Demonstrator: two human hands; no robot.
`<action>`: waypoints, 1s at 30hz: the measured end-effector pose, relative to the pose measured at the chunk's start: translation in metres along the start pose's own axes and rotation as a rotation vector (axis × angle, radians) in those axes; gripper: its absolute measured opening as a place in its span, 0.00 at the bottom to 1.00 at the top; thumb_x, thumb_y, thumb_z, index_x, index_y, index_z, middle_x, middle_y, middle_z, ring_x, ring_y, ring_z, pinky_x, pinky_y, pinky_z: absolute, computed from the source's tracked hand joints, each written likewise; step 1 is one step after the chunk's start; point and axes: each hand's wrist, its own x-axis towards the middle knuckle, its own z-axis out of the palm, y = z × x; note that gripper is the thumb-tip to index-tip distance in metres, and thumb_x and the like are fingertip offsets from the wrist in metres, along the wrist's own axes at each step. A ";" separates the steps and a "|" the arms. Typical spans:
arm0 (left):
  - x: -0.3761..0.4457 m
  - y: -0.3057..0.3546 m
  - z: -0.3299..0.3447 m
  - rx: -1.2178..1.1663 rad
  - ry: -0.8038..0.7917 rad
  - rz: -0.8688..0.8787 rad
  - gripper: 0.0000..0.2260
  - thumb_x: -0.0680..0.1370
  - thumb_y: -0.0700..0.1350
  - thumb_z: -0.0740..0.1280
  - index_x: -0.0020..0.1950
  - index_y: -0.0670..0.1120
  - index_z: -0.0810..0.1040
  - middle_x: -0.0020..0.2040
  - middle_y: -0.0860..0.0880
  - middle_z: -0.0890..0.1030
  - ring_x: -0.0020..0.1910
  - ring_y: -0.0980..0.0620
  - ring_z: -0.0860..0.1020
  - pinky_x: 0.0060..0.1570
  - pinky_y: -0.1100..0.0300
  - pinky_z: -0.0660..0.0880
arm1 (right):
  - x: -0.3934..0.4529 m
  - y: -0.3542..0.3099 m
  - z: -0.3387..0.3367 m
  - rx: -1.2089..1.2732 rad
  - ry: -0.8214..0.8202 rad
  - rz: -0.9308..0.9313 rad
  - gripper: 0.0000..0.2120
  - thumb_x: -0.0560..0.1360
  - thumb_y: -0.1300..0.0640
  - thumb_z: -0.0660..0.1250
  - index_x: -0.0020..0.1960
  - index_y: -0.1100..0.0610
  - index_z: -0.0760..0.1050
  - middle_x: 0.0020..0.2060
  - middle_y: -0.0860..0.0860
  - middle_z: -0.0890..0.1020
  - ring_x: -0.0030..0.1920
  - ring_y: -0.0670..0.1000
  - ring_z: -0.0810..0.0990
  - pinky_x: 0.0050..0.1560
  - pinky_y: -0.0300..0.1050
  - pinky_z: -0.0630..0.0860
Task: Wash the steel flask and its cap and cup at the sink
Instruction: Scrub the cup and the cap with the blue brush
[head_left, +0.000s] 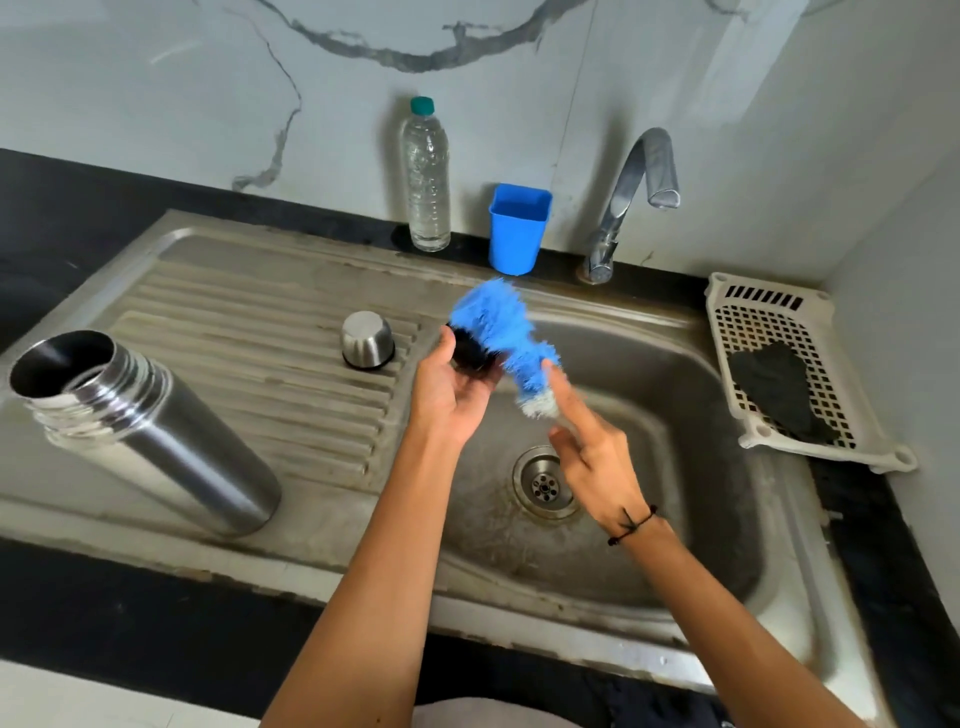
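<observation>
place: probably home kitchen | steel sink (270, 332) with drainboard | tap (631, 192) | marble-look wall (208, 78)

Soft, even daylight fills the view; the marble wall (156, 78) toward 12 o'clock is brightest, with a pale diagonal sheen at about 1 o'clock. Shadows are faint — a weak one lies beneath the steel flask (150, 431) at 9 o'clock, whose body carries broad white highlights. The tap (631, 197) glints too. The black counter (130, 613) at 7 o'clock reads nearly featureless. Motion blur smears the blue bottle brush (498, 332) near centre, its bristles streaked. Wide-angle distortion bows the sink rim (311, 577) and stretches edges — fine detail looks soft and compressed throughout.
</observation>
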 end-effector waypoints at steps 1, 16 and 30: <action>-0.001 0.002 0.000 0.019 0.001 -0.002 0.10 0.82 0.42 0.56 0.53 0.40 0.76 0.48 0.42 0.81 0.48 0.45 0.80 0.48 0.50 0.76 | -0.001 -0.001 0.005 -0.025 -0.019 -0.001 0.35 0.74 0.64 0.59 0.73 0.38 0.52 0.48 0.54 0.82 0.37 0.52 0.78 0.46 0.47 0.76; 0.000 0.023 -0.016 0.174 -0.057 -0.171 0.13 0.84 0.46 0.53 0.57 0.41 0.74 0.48 0.39 0.80 0.44 0.42 0.78 0.46 0.53 0.72 | -0.004 -0.024 0.019 -0.048 0.145 0.132 0.41 0.74 0.68 0.61 0.71 0.30 0.51 0.38 0.55 0.80 0.32 0.51 0.73 0.43 0.48 0.76; -0.009 0.010 -0.022 0.095 -0.040 -0.097 0.11 0.82 0.46 0.58 0.50 0.44 0.78 0.45 0.44 0.82 0.45 0.46 0.78 0.53 0.51 0.73 | -0.021 -0.028 0.020 -0.113 -0.011 -0.019 0.34 0.72 0.60 0.53 0.73 0.36 0.52 0.37 0.52 0.77 0.35 0.55 0.76 0.43 0.50 0.78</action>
